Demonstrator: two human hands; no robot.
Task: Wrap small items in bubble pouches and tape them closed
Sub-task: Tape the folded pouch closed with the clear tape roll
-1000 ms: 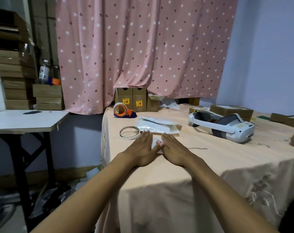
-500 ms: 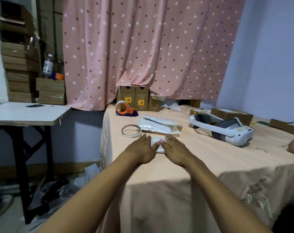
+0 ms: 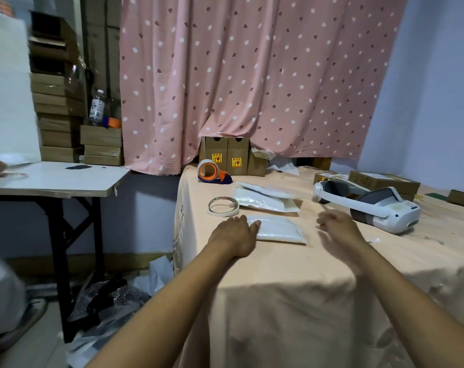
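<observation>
Just below the centre of the frame, a small white bubble pouch (image 3: 280, 230) lay flat on the peach-coloured tablecloth (image 3: 292, 264). The left hand (image 3: 235, 235) rested flat with straight fingers on the pouch's left edge. The right hand (image 3: 337, 226), blurred, hovered just right of the pouch, apart from it, its fingers loosely bent and holding nothing. Above the left hand lay a thin white tape ring (image 3: 223, 206), beside a stack of white bubble pouches (image 3: 262, 201). An orange tape dispenser (image 3: 212, 172) stood higher up, and a white headset (image 3: 371, 208) lay at the right.
</observation>
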